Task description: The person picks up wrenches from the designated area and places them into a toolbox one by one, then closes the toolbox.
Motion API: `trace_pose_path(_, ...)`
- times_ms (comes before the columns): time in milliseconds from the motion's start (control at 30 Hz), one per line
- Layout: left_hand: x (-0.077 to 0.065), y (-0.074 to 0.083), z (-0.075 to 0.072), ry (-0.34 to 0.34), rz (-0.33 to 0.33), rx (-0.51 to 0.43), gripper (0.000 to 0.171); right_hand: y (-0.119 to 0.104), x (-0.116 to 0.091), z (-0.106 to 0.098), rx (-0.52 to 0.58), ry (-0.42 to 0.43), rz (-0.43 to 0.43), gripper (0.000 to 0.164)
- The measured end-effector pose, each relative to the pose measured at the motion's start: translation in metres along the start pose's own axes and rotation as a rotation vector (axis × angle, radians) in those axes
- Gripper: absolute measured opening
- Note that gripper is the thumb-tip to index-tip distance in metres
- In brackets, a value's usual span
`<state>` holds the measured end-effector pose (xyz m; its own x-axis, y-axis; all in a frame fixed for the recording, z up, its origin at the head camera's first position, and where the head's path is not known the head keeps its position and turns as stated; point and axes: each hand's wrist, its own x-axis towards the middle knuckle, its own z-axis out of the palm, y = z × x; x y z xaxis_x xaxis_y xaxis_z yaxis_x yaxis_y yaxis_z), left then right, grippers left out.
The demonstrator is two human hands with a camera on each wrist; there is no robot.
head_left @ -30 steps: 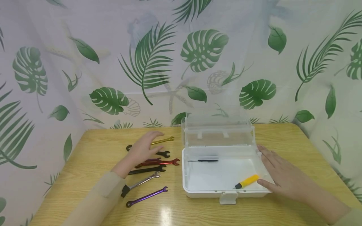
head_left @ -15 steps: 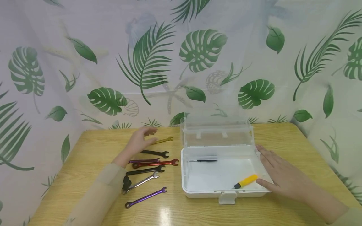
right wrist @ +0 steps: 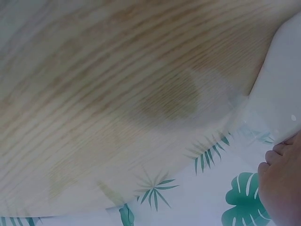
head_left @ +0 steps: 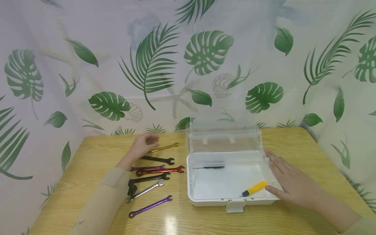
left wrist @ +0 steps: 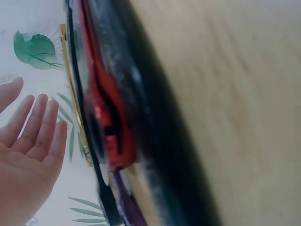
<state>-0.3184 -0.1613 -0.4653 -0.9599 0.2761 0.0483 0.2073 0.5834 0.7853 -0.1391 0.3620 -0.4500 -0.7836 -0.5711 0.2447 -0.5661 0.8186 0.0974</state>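
My left hand (head_left: 143, 146) hovers at the left end of a gold wrench (head_left: 165, 147), the farthest in a row of wrenches. In the left wrist view, the left hand's fingers (left wrist: 35, 127) are loosely spread, with nothing in them, beside the gold wrench (left wrist: 73, 89). Nearer lie a black wrench (head_left: 158, 159), a small purple one, a red wrench (head_left: 164, 170), another black one, a silver wrench (head_left: 148, 190) and a longer purple wrench (head_left: 151, 207). My right hand (head_left: 293, 182) rests with extended fingers against the right side of a white toolbox (head_left: 202, 203).
The toolbox's clear lid (head_left: 224, 143) stands raised at the back. Inside lie a thin black-handled tool (head_left: 214, 167) and a yellow-and-black tool (head_left: 257, 187) with a pointed tip. A leaf-patterned cloth (head_left: 164, 111) hangs behind the wooden table (head_left: 97, 153).
My left hand has moved back and slightly left, from over the black and gold wrenches to the gold wrench's far left end. My right hand has stayed on the toolbox.
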Motion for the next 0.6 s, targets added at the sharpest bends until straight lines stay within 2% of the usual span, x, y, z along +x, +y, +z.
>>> trace_pose_path(400, 0.001, -0.008, 0.005, -0.043, -0.060, 0.055, 0.033, 0.001, 0.001, 0.001, -0.008, -0.029, 0.025, 0.088)
trace_pose_path(600, 0.002, -0.014, 0.006, -0.083, -0.063, 0.029, 0.033, 0.001, -0.001, 0.001, -0.012, -0.037, 0.027, 0.088)
